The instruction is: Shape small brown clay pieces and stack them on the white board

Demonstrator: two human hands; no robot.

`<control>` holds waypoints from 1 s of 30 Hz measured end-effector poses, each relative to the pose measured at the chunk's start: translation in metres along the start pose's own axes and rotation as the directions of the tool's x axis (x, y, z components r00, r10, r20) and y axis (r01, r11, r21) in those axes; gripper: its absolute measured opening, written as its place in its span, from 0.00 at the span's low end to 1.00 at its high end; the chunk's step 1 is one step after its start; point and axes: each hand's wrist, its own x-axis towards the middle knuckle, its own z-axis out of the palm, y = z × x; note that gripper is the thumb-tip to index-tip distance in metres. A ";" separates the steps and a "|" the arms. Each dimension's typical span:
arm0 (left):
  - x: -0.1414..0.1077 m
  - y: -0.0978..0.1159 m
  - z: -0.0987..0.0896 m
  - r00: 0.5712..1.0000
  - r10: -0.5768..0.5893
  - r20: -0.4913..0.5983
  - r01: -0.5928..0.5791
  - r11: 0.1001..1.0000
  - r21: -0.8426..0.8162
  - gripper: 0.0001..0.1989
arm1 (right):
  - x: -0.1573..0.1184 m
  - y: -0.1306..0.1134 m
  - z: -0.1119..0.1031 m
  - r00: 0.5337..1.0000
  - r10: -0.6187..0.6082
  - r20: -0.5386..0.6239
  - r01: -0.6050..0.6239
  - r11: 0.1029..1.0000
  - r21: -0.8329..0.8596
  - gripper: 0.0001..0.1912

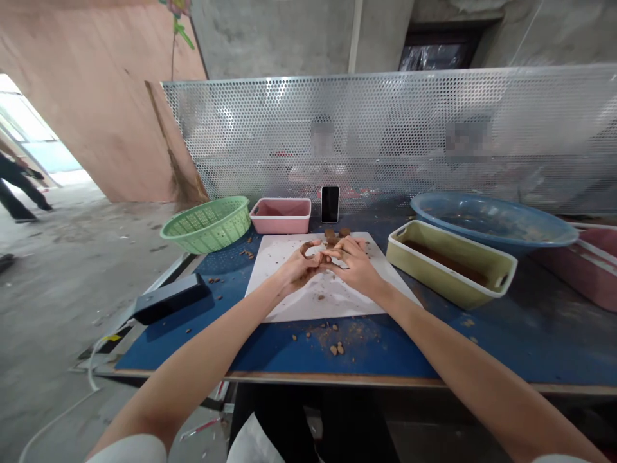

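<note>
My left hand (301,267) and my right hand (354,263) meet above a white sheet (289,308) on the blue tabletop. Their curled fingers touch around something small that I cannot make out. Just beyond the fingertips, brown lumps (344,231) lie at the sheet's far edge. Small brown bits are scattered over the sheet, and a few pieces (337,349) rest on the blue surface near the front edge.
Left of the sheet are a green basket (207,225), a pink bin (280,216) and a dark box (171,298). A phone (330,204) stands behind. To the right sit a yellow-green bin (434,276) and a blue basin (491,218). A person's legs (22,186) show far left.
</note>
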 end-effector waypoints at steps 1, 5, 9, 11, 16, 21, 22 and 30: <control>0.000 0.000 0.000 1.000 0.009 -0.006 -0.009 1.000 0.004 0.30 | 0.000 0.000 0.001 1.000 0.013 0.007 -0.013 1.000 -0.006 0.11; 0.001 0.002 0.001 1.000 -0.006 -0.023 0.007 1.000 0.020 0.27 | -0.001 0.002 0.005 0.999 0.033 0.016 -0.033 0.999 -0.017 0.10; -0.002 0.007 0.006 1.000 -0.021 -0.013 0.021 1.000 -0.003 0.17 | -0.001 0.004 0.011 0.994 0.072 -0.082 -0.072 0.997 0.005 0.11; -0.004 0.010 0.008 1.000 -0.015 0.012 0.015 1.000 -0.017 0.16 | -0.001 0.005 0.013 0.985 0.087 -0.147 -0.084 0.996 0.028 0.12; -0.006 0.010 0.008 0.999 0.003 0.033 -0.004 1.000 0.003 0.22 | -0.004 0.006 0.011 0.990 0.069 -0.125 -0.069 0.998 0.006 0.14; -0.003 0.007 0.001 0.999 -0.021 0.050 0.020 1.000 0.015 0.22 | -0.004 0.005 0.007 0.996 0.021 -0.086 -0.024 0.999 -0.031 0.14; -0.003 0.007 0.001 0.998 -0.031 0.054 0.030 0.999 0.015 0.22 | -0.004 0.004 0.007 0.997 0.016 -0.081 -0.018 0.999 -0.029 0.13; -0.001 0.005 0.000 0.997 -0.006 0.071 0.007 1.000 -0.006 0.23 | -0.004 0.001 0.009 0.996 0.038 -0.079 -0.038 0.999 -0.005 0.10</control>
